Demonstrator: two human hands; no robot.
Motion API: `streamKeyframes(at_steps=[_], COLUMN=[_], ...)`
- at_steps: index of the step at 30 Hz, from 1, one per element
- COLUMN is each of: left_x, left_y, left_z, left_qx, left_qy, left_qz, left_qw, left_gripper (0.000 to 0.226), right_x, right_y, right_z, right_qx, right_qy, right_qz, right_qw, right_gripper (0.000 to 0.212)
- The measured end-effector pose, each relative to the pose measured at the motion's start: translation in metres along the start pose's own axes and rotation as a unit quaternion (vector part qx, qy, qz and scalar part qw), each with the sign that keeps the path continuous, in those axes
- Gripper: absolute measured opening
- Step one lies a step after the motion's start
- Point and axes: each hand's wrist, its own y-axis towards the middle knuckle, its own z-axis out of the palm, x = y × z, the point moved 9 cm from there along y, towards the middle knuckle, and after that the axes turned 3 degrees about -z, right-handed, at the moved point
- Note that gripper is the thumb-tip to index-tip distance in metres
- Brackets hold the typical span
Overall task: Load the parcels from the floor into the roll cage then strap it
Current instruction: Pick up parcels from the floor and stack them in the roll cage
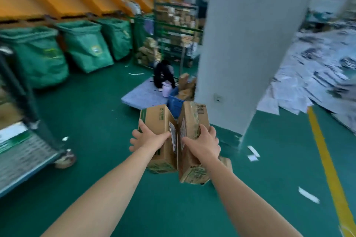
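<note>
Big white square pillar [240, 44] is the anchor here. Well off to its left is a row of green fabric bag bins [86, 44]. Further left, and pretty blurry, is the dark metal-framed wheeled cage [23, 150]. Just in front of the pillar's base, two boxes touch side by side. The left hand [148, 137] grips the left brown cardboard parcel [156, 121], and the right hand [205, 141] grips the right brown cardboard parcel [189, 119].

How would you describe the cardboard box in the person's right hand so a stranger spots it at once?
Find the big white pillar. Before its base, two brown boxes are held side by side. Ours is the right box, barcode near its top; the left box has a green edge.
</note>
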Motion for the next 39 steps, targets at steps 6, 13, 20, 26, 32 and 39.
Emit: streamKeyframes(at_steps=[6,13,20,26,32,39], left_x=[0.120,0.281,0.413,0.484,0.520,0.542], left_y=[0.020,0.023,0.022,0.044,0.081,0.170], left_z=[-0.122,-0.263,-0.392,-0.454,-0.488,-0.540], left_qx=[-0.096,-0.191,-0.269,-0.300,-0.315,-0.327], left_qy=[-0.068,-0.119,-0.135,-0.159,-0.184,-0.182], left_qz=[-0.115,-0.212,-0.251,-0.270,-0.278,-0.280], left_qw=[0.986,0.951,0.920,0.901,0.889,0.884], left_gripper=[0.126,0.129,0.128,0.129,0.125,0.126], right_x=[0.137,0.296,0.432,0.509,0.564,0.647], right_y=[-0.032,-0.118,-0.215,-0.252,-0.253,-0.215], right_z=[0.085,0.205,0.305,0.366,0.412,0.480], right_qx=[0.083,0.172,0.210,0.223,0.225,0.232], right_qy=[-0.030,-0.031,-0.015,-0.003,0.002,0.002], right_qz=[-0.133,-0.262,-0.348,-0.373,-0.380,-0.390], right_qw=[0.987,0.949,0.913,0.900,0.897,0.891], right_gripper=[0.088,0.086,0.081,0.081,0.081,0.081])
